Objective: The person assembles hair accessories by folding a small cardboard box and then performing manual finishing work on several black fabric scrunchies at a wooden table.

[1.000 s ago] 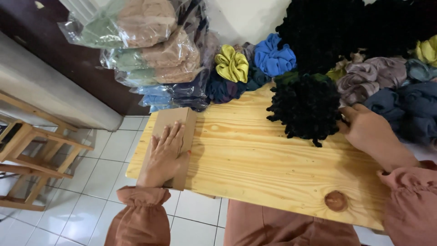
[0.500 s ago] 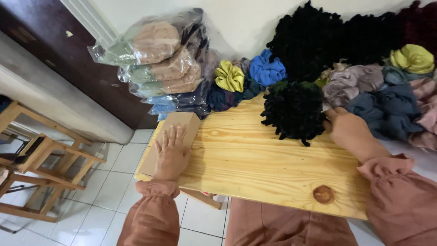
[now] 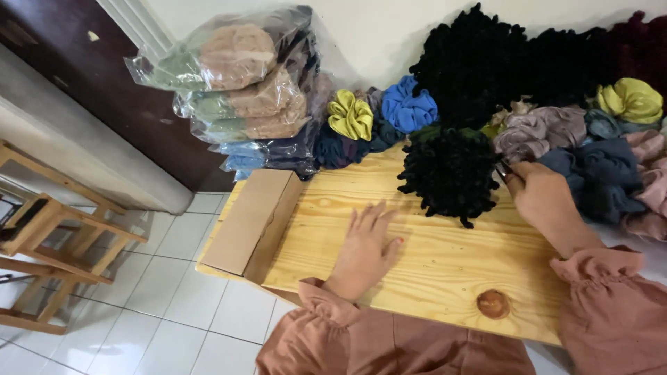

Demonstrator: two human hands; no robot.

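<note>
Box direction: the cardboard box lies flat at the left end of the wooden board, with its long axis going from about 1 o'clock (far end) to 7 o'clock (near end).
Box look: plain brown cardboard, closed, long and low, with a smooth top and one darker side wall turned to the board.
Box place: at 9 o'clock from the left hand, near it but not touching.
Left hand: it lies palm down on the bare wood, fingers stretched and a little spread toward 12 o'clock, holding nothing.
Right hand: the right hand is at 3 o'clock of the black scrunchie pile, at its edge. The fingers are bent, but I cannot tell if they hold something.
Scrunchie pile look: black, fluffy, a round heap on the far part of the board.
Around: more scrunchies in yellow, blue, grey and mauve lie along the wall at 12 o'clock; plastic bags with folded cloth stand at 11 o'clock; a wooden stool is at 9 o'clock on the tiled floor.
Change: before, the left hand lay on top of the box; now it is off the box and rests on the board to the right of it. The right hand stays at the black pile.
</note>
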